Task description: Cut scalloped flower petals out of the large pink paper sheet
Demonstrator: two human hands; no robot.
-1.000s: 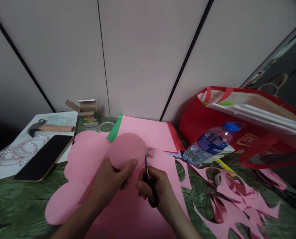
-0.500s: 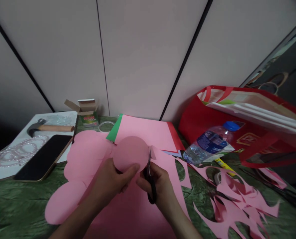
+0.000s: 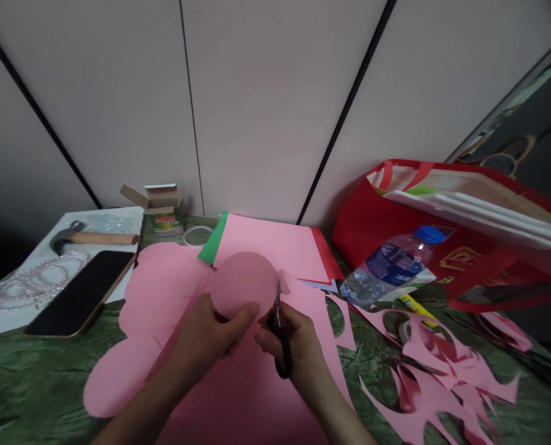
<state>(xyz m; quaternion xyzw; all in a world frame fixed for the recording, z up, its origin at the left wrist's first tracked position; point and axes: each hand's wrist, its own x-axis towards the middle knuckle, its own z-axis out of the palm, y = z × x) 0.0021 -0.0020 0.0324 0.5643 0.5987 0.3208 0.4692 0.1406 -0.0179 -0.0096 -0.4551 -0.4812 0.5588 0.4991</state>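
From left to right, we see a phone, overlapping pink discs, and the left hand pinching a pink circle between thumb and fingers, in front of the paper stack. The right hand grips scissors at the circle's right edge, left of curved offcuts. We judge this step as trimming the rim; the next move calls for a steady pinch and blades following the curve.

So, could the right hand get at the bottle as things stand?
Probably not yet: the right hand holds scissors. Otherwise the way looks free, with only low-lying pink paper before the bottle.
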